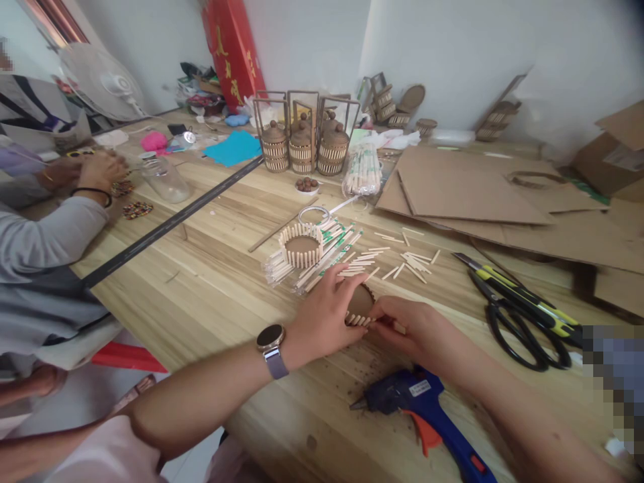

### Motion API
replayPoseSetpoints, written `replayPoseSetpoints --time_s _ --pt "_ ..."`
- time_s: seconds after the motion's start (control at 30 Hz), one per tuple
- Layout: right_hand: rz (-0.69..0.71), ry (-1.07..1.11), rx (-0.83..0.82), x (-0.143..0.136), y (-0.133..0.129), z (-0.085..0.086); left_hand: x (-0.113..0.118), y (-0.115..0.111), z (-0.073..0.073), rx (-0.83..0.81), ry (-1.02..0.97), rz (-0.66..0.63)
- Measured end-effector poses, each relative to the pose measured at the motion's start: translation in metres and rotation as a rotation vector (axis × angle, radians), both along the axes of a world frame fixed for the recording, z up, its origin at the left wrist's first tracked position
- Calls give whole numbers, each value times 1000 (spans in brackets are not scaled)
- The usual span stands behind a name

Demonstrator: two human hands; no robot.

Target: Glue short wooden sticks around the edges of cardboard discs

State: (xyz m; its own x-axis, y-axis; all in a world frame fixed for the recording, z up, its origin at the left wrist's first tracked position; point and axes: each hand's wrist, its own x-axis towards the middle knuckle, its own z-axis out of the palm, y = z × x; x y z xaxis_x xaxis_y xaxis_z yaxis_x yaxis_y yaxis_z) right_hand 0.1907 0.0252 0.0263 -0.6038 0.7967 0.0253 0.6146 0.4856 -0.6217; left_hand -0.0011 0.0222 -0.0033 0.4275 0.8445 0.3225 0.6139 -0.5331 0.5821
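A round brown cardboard disc with short wooden sticks standing along its near edge is held low over the table. My left hand grips it from the left, thumb in front and fingers over the far rim. At its right edge my right hand pinches a short wooden stick against the rim, mostly hidden by the fingers. Behind them stands a finished-looking ring of sticks on a brown base, resting on wrapped chopsticks. Cut stick pieces lie scattered to the right.
A blue glue gun lies near my right forearm. Black scissors and a yellow-black utility knife are at the right. Cardboard sheets, small lidded baskets and a glass jar stand farther back. Another person's hands work at left.
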Motion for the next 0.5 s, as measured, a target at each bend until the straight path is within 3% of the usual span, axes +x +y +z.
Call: replayPoseSetpoints --time_s 0.5 --pt "-47 -41 1 0 0 -4 -1 1 1 -26 -7 -18"
